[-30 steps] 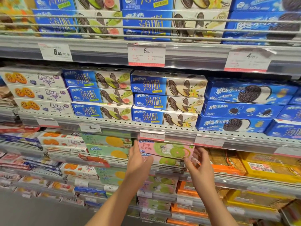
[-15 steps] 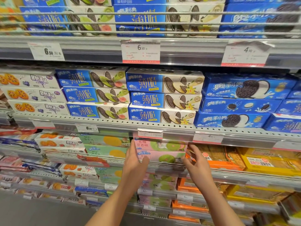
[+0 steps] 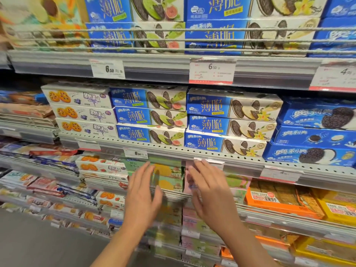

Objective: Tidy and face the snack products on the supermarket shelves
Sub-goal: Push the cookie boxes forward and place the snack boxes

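Note:
Green and yellow snack boxes [image 3: 167, 176] lie stacked on the third shelf from the top, with pink and green boxes [image 3: 238, 183] to their right. My left hand [image 3: 143, 193] hovers with straight fingers in front of the green boxes. My right hand [image 3: 209, 189] is spread flat over the left end of the pink boxes and hides much of them. Both hands are blurred by motion and hold nothing that I can see.
Above, blue sandwich-cookie boxes [image 3: 229, 124] and white cookie boxes [image 3: 82, 112] are stacked three high on a perforated shelf edge [image 3: 173, 151]. Orange [image 3: 277, 201] and yellow [image 3: 339, 211] boxes sit to the right. Price tags hang off each shelf rail.
Both hands have left the two ends of the pink boxes and shifted left; the left one now sits before the green boxes. The view has moved closer and to the left.

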`<state>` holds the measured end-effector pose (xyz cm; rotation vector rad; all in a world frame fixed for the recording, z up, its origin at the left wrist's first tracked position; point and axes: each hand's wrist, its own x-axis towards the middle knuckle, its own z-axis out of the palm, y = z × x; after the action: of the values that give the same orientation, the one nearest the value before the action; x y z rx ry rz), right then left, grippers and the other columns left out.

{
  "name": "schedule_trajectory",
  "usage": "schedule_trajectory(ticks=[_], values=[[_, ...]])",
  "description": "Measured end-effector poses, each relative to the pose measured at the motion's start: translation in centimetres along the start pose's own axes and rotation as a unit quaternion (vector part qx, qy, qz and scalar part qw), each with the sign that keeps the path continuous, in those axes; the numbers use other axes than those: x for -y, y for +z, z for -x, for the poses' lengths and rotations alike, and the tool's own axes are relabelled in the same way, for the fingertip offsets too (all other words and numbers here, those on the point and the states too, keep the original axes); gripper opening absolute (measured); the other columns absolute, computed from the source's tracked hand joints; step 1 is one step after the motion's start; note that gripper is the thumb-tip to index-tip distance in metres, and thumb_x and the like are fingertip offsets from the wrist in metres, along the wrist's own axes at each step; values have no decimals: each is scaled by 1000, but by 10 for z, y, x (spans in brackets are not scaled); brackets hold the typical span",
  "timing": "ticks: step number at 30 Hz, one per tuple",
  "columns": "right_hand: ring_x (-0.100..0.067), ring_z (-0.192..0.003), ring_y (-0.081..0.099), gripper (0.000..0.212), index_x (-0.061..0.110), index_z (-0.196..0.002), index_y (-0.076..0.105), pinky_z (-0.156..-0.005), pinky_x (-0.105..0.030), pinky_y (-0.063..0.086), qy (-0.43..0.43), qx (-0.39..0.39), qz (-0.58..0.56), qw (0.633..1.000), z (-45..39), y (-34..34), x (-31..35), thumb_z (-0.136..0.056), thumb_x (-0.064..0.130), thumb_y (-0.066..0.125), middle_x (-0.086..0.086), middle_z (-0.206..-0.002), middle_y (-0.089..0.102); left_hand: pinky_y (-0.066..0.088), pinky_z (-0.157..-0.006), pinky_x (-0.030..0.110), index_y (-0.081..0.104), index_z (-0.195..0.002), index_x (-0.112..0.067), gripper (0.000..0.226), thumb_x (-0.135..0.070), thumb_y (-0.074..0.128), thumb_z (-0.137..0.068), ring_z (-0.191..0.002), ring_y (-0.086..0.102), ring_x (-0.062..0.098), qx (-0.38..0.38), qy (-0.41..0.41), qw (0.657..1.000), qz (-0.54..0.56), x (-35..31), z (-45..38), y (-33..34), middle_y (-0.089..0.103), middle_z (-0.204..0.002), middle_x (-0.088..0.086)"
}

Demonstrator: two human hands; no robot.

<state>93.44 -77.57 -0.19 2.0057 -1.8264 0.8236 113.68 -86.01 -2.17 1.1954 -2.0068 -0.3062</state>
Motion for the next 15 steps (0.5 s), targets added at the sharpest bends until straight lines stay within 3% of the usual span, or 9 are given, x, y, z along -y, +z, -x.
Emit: schedule_trajectory(ticks=[3, 6, 15], values=[[-30, -147, 36, 69, 16, -148, 49, -119, -58, 28, 14, 22, 61, 998, -31, 11, 32, -81, 18, 65, -9, -158, 41, 25, -122, 47, 39, -150, -13, 62, -32, 47, -92, -147, 29, 25, -9, 24, 999, -31, 32, -17, -23, 34, -158, 5], [-33, -145, 40, 74, 17, -146, 53, -115, -64, 31, 69, 47, 108, 991, -45, 17, 52, -76, 22, 74, -10, -156, 45, 24, -122, 52, 36, -153, -16, 66, -36, 44, -91, -149, 25, 29, -7, 29, 998, -55, 66, -34, -46, 30, -161, 6], [-39, -134, 46, 75, 16, -142, 55, -109, -60, 36, 178, 18, 178, 967, -64, 31, 91, -72, 30, 78, -14, -143, 51, 7, -123, 42, 24, -159, -18, 74, -48, 32, -91, -155, 5, 25, 24, 24, 993, -109, 176, -83, -118, 13, -168, 2]])
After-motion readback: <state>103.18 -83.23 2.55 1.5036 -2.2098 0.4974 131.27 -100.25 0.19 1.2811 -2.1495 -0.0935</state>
